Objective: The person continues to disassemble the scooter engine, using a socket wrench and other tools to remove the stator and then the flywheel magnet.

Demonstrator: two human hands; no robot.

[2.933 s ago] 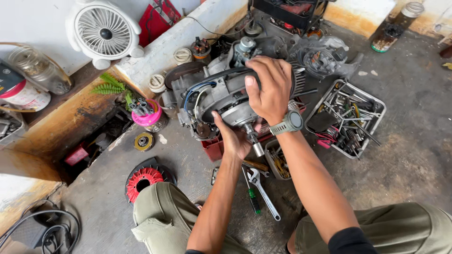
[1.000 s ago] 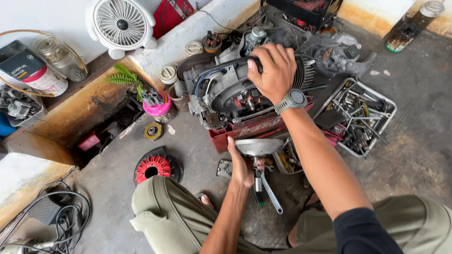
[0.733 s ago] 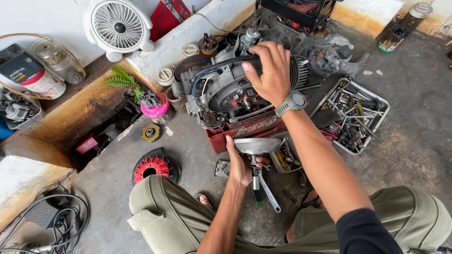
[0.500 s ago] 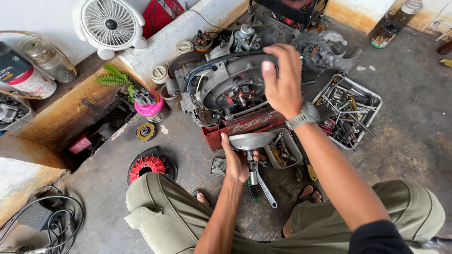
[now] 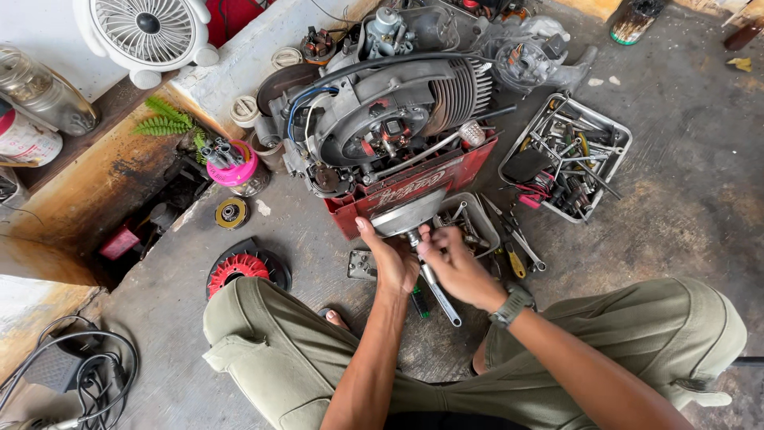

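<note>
Two hands: left hand, right hand fingers closed on metal disc | engine above | tool tray right

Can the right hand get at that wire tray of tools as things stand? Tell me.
Probably yes. The right hand is at the round metal part with the left hand; the wire tray sits on its own side, only bare floor and loose tools between.

Round grey metal flywheel held tilted against the red crate, below the engine
</note>
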